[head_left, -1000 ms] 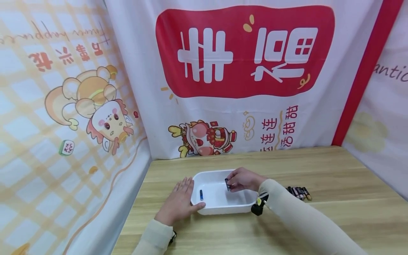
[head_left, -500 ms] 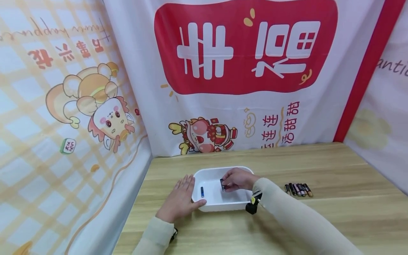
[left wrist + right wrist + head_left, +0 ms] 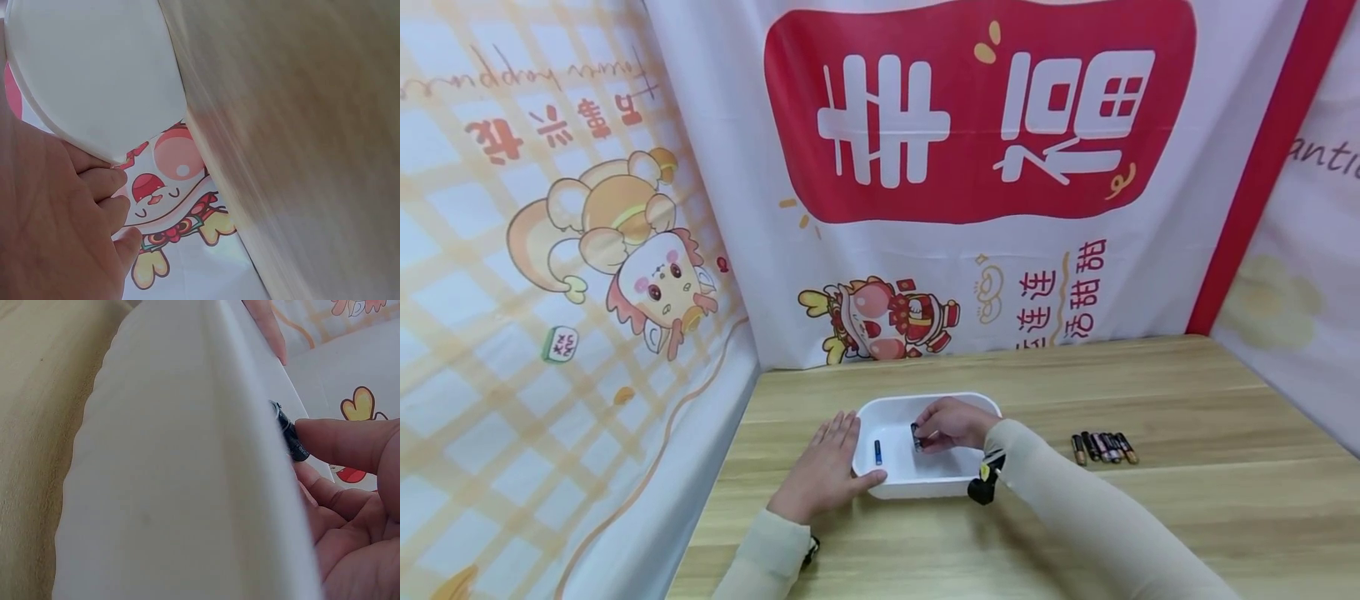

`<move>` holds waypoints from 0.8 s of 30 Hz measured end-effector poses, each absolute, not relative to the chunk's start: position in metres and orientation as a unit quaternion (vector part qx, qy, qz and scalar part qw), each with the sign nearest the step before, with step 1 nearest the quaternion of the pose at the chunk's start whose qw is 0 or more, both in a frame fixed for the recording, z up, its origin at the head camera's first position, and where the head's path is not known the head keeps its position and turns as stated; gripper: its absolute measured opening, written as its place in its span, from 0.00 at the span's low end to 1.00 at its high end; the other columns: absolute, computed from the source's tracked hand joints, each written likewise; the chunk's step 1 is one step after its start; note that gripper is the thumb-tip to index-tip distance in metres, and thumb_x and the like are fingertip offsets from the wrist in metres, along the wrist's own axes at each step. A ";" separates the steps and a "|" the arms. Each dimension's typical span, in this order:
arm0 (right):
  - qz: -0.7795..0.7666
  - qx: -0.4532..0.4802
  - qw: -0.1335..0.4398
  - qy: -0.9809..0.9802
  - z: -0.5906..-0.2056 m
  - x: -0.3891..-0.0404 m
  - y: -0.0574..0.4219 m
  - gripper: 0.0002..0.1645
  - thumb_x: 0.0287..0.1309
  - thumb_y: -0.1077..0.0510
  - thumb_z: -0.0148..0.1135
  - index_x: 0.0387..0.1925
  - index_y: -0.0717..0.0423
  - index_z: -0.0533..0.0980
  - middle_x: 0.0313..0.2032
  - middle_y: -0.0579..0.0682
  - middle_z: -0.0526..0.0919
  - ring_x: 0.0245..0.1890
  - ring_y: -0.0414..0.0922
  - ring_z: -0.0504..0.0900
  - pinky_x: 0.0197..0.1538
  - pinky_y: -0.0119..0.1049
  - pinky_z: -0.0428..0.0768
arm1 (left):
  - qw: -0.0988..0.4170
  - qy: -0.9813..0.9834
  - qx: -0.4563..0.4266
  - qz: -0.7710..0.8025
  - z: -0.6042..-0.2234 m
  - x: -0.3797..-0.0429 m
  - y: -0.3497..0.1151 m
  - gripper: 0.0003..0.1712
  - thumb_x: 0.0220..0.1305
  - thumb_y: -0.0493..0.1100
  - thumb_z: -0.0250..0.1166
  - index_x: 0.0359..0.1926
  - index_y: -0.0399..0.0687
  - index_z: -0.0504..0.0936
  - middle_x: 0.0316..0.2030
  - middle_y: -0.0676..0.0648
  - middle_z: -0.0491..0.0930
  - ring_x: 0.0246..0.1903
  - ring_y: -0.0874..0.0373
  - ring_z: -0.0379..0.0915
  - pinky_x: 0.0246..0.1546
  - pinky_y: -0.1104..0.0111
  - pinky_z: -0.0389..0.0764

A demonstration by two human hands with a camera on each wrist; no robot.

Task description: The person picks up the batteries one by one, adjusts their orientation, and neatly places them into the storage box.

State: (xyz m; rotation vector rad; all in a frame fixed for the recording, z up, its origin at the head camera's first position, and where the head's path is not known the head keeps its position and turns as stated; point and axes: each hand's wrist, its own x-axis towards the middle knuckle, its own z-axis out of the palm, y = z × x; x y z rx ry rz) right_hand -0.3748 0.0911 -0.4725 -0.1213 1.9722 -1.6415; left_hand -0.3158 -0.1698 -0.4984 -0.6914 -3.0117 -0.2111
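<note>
A white tray (image 3: 917,488) stands on the table. My right hand (image 3: 953,423) is over its inside and pinches a dark battery (image 3: 916,437). In the right wrist view the thumb presses that battery (image 3: 290,433), partly hidden behind the tray's wall (image 3: 169,469). Inside the tray, near the left end, lies a blue and black battery (image 3: 877,452). My left hand (image 3: 822,473) rests on the tray's left rim, fingers straight and thumb along the front corner. The left wrist view shows its fingers (image 3: 107,187) against the tray's side (image 3: 100,75).
Several batteries (image 3: 1105,447) lie side by side on the wooden table (image 3: 1195,500), to the right of the tray. A printed cloth (image 3: 880,250) hangs behind the table, with another cloth (image 3: 647,467) along the left side.
My right hand has moved left inside the tray with the dark battery. The left hand has stayed at the rim. The view has tilted slightly.
</note>
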 end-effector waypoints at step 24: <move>-0.569 -0.064 0.285 0.768 -0.481 -0.380 0.057 0.08 0.57 0.69 0.64 0.40 0.67 0.80 0.34 0.60 0.84 0.33 0.50 0.84 0.40 0.43 0.85 | 0.025 -0.973 -0.219 -0.065 -0.498 -0.315 -0.169 0.61 0.59 0.80 0.45 0.76 0.39 0.47 0.75 0.42 0.45 0.74 0.47 0.37 0.71 0.52 0.42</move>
